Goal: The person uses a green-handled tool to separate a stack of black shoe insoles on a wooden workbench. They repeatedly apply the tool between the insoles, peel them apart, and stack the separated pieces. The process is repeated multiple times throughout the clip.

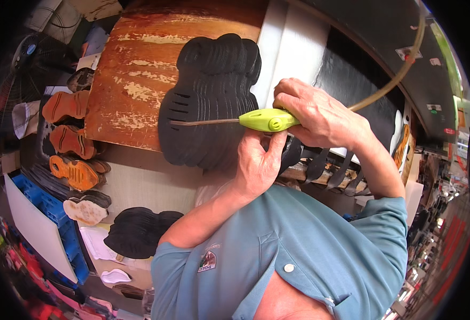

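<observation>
My right hand is closed around the rear end of a lime-green air blow gun, where a yellowish hose joins. My left hand is just below the gun's body, its thumb and fingers pinched up against the underside; some fingertips are hidden. The gun's long thin nozzle points left across a large stack of black sole-shaped pieces with slots cut in them. These pieces overlap in fanned rows on a worn brown wooden board.
Orange-brown sole pieces stand in piles at the left, beside a blue crate. Another black stack sits near my left elbow. Black straps hang at an edge to the right. The hose runs to the upper right. A fan stands far left.
</observation>
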`<state>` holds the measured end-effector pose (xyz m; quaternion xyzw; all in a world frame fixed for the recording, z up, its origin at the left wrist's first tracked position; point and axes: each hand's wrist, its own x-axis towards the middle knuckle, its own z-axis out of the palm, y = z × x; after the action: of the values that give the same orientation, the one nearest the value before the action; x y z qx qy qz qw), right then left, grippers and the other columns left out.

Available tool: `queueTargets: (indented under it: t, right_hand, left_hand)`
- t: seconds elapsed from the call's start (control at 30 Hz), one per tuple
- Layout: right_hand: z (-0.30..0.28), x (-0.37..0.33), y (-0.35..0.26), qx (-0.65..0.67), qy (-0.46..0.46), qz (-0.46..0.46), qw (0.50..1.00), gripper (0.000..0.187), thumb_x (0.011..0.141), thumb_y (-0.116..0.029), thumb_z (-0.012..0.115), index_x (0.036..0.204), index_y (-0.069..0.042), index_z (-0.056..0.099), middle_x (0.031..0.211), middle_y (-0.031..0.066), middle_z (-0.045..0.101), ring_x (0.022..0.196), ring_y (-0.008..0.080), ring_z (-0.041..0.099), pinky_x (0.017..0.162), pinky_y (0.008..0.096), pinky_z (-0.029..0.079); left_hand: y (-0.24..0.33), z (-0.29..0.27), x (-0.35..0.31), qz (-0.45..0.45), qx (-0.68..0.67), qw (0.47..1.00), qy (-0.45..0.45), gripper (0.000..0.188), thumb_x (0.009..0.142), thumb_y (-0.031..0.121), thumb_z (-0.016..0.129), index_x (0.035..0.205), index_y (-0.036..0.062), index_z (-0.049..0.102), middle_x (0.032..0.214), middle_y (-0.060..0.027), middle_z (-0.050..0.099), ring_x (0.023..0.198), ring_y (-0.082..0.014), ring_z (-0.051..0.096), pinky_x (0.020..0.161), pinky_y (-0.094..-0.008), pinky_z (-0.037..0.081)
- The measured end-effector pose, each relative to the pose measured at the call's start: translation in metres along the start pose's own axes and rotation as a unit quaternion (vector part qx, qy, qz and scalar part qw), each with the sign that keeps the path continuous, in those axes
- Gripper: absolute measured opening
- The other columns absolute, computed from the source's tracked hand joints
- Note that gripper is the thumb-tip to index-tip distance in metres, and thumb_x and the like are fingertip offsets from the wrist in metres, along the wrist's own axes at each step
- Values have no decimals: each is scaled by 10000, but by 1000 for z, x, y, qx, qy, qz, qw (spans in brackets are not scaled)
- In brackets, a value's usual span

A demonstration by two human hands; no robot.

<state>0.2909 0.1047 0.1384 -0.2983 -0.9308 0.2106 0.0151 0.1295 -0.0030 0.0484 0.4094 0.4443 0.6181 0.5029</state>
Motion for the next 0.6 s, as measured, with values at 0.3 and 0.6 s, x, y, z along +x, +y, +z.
queueTargets:
  t: [0.3,0.6]
  right_hand:
    - [-3,-83,28,-76,58,130,987,205,784,-5,811,923,-36,664,818,141,702,772,366,718,724,465,585]
    - [26,-100,16,-44,36,66,996,239,702,-16,815,871,-54,651,756,125,670,719,337,702,682,455,568]
  left_hand:
    - [-25,-185,51,98,566,812,-108,681,1117,326,598,1681,-1,403,1784,-267,284,1654,-499,234,1352,-597,181]
    - [-30,-205,61,93,584,790,-160,597,1162,231,487,1706,15,370,1808,-247,250,1677,-477,192,1357,-607,144]
